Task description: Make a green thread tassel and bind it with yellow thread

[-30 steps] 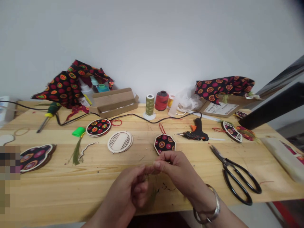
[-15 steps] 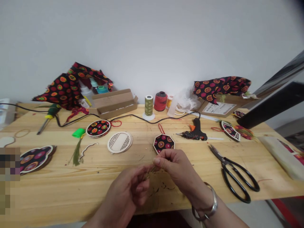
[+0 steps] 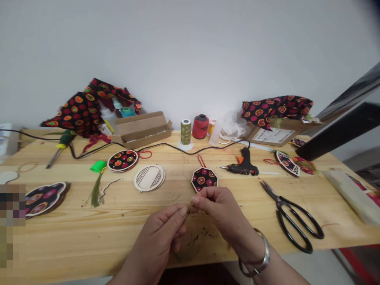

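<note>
Thin strands (image 3: 190, 210): pinched in left hand (image 3: 163, 233) and right hand (image 3: 216, 206), near table's (image 3: 74, 245) front edge; open gap to scissors (image 3: 280, 202), right.

Shows dull olive in the fine strands (image 3: 190, 211), green on the thread spool (image 3: 185, 133), red on the thread cone (image 3: 200, 128). Repeats magenta and orange rounds over black on the octagonal ornament (image 3: 204, 179). Runs black along the scissor handles (image 3: 310, 246), yellowish grain across the tabletop (image 3: 86, 245).

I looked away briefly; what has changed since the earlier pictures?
The left hand has turned, thumb now on top, pinching thin strands. The right hand keeps its pinch on them; the scissors and glue gun lie as before.
</note>
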Demonstrator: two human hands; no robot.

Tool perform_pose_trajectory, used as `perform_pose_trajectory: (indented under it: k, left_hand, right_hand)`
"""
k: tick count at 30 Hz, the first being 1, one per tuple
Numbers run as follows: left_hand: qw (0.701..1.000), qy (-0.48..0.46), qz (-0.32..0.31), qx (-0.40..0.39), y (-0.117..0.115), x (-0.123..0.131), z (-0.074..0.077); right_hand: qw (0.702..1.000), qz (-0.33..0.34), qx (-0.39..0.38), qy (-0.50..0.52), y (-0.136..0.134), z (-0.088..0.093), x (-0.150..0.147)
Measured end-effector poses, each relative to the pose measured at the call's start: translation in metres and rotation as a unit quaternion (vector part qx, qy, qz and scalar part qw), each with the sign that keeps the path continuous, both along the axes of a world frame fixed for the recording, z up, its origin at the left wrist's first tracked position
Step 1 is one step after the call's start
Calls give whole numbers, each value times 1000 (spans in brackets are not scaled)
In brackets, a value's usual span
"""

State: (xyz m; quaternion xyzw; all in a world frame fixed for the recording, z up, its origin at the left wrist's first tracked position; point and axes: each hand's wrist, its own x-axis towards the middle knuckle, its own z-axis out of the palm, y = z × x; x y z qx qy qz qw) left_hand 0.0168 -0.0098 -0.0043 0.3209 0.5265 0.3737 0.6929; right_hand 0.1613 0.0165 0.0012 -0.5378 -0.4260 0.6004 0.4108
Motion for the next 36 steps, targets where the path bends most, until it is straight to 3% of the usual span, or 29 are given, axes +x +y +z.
perform_pose_trajectory:
  k: [7, 19, 36]
  left_hand:
    - [998, -48, 11, -25, 0, -1, 0]
    - [999, -30, -4, -19, 0, 1, 2]
    - [990, -125, -17, -70, -1, 0, -3]
  right_hand:
    - [1000, 5, -5, -7, -1, -1, 1]
    - [1000, -3, -1, 30, -2, -3, -2]
    - [997, -19, -15, 68, -4, -4, -4]
